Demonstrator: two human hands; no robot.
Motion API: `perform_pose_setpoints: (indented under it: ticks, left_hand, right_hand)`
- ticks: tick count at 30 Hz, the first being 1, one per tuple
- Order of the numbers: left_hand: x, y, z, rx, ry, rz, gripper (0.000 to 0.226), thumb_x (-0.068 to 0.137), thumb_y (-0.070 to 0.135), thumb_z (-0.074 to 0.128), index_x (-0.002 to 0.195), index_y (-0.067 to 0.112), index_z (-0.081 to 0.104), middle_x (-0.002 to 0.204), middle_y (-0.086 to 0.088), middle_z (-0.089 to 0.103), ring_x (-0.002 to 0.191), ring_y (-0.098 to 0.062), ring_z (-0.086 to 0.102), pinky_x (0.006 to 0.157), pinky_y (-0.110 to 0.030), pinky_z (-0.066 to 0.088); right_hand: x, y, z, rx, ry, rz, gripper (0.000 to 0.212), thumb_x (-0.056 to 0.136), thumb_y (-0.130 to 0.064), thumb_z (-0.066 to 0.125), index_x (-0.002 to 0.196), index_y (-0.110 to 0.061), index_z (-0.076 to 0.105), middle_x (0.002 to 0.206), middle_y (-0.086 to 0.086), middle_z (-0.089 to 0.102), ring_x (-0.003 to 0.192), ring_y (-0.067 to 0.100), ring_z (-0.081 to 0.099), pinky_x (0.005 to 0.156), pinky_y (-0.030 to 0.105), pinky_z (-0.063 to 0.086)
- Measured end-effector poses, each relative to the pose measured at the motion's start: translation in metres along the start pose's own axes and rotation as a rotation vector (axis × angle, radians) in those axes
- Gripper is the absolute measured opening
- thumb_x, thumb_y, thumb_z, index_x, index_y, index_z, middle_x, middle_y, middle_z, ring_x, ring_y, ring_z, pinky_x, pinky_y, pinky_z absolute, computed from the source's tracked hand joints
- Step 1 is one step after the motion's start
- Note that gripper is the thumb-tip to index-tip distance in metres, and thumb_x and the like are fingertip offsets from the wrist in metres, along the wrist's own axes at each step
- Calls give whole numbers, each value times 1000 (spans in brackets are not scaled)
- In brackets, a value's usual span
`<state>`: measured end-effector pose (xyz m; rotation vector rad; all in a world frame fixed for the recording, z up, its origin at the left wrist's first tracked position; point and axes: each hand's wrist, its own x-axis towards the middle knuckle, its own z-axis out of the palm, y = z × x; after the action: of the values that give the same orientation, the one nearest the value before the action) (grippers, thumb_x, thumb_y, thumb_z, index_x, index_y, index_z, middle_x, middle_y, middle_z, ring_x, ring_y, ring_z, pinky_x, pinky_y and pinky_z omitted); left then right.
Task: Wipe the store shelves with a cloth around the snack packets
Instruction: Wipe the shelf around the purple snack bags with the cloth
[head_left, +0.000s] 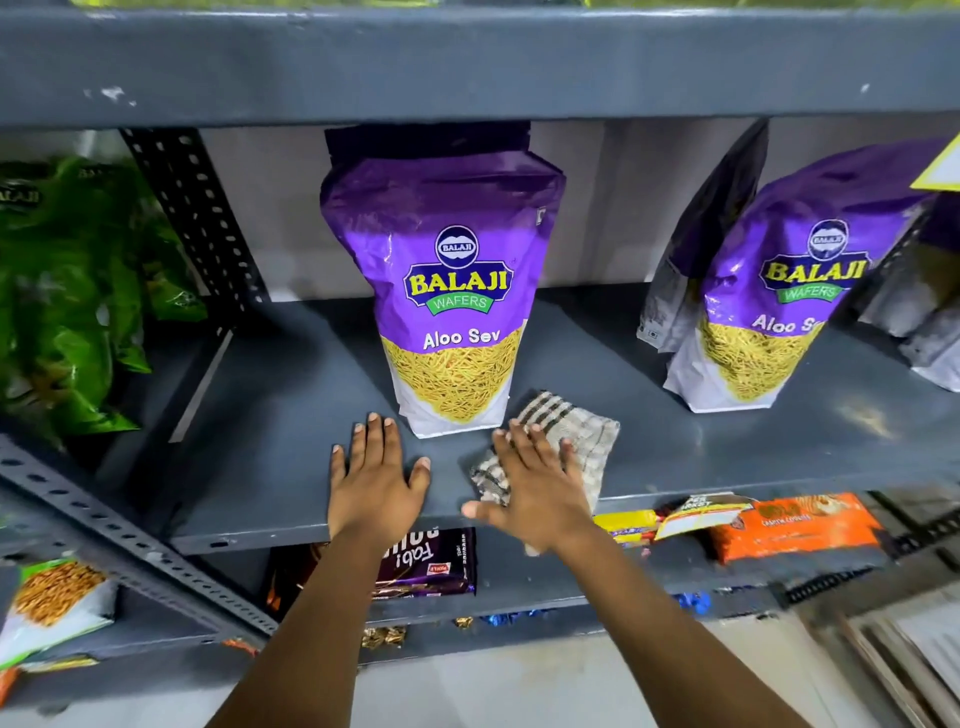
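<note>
A purple Aloo Sev snack packet (447, 291) stands upright in the middle of the grey metal shelf (270, 415). A checked brown-and-white cloth (576, 426) lies on the shelf just right of the packet's base. My right hand (535, 483) lies flat on the cloth, fingers spread, pressing it to the shelf near the front edge. My left hand (374, 478) rests flat on the bare shelf just in front and left of the packet, fingers apart, holding nothing. A second purple Aloo Sev packet (769, 291) stands further right.
Green snack packets (72, 291) fill the bay to the left, behind a perforated upright (202, 218). More purple and silver packets crowd the far right. The shelf below holds a dark biscuit pack (426, 566) and an orange pack (789, 525). Another shelf (467, 62) hangs close overhead.
</note>
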<state>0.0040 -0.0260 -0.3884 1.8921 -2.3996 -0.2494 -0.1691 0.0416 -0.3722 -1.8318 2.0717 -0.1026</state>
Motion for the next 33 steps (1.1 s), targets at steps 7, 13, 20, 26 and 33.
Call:
perform_pose_setpoints:
  ticks: [7, 13, 20, 26, 33]
  left_hand:
    - [-2, 2, -4, 1, -4, -7, 66, 95, 48, 19, 146, 10, 0, 157, -8, -4, 143, -21, -5, 117, -42, -2]
    - [-2, 4, -5, 5, 16, -6, 66, 95, 47, 20, 146, 9, 1, 157, -9, -2, 143, -22, -4, 116, -42, -2]
    - [-1, 3, -4, 22, 4, 0, 66, 95, 47, 16, 146, 10, -3, 157, -9, -6, 143, -22, -7, 117, -43, -2]
    - [-1, 2, -3, 29, 14, -8, 65, 95, 47, 16, 146, 10, -3, 157, -8, -5, 143, -21, -6, 116, -42, -2]
    - [-4, 6, -5, -5, 20, -15, 63, 96, 44, 17, 146, 9, 2, 157, -10, 0, 143, -23, -1, 116, -42, 0]
  right_hand:
    - [-37, 103, -21, -15, 92, 107, 109, 55, -91, 4, 144, -29, 15, 157, -3, 14, 145, 16, 13, 118, 41, 5]
    - [-49, 61, -53, 646, 479, 178, 37, 85, -24, 61, 120, -14, 53, 106, 6, 64, 107, 28, 58, 92, 37, 45]
    - [-23, -28, -13, 400, 43, -67, 61, 87, -54, 42, 140, -31, 25, 157, 2, -10, 141, 22, -22, 116, 42, -11]
    - [-4, 7, 1, 39, 58, 75, 68, 91, -57, 20, 145, -23, -5, 158, 0, -10, 144, 17, -15, 118, 42, -9]
    - [-36, 118, -29, 108, 335, 275, 49, 94, -38, 32, 139, -17, 32, 149, 13, 37, 136, 29, 35, 112, 40, 28]
